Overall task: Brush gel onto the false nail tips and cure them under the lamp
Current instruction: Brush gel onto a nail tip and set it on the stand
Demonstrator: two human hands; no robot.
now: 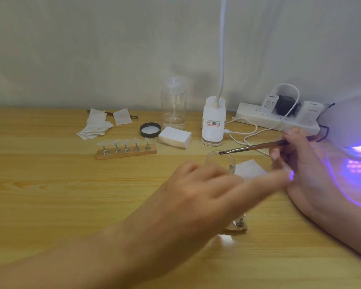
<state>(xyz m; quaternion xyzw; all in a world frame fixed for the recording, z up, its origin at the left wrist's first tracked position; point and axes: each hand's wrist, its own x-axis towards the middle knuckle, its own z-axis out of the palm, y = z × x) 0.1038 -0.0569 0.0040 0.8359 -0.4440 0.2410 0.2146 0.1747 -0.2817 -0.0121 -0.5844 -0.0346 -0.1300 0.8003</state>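
The right hand (296, 161) pinched the brush (258, 146), bristles over the jar (227, 161), likely loading gel. The blurred left hand (206, 184) lay outstretched, holding nothing. Tips (125, 142) stood at the jar's ten o'clock, lamp (350, 122) at three; next needed a light stroke.

You are sitting at a home desk set up as a small nail-art corner. The wood-grain table (50, 184) stands against a pale wall (92, 49). A power strip (275, 119) loaded with chargers lies at the back, near a clip-on desk lamp (213, 124). The nail work shows in the curing lamp (350, 122) glowing violet at your right, the wooden stand (126, 153) of false nail tips (115, 142), a pump bottle (173, 105) and loose wipes (96, 126).
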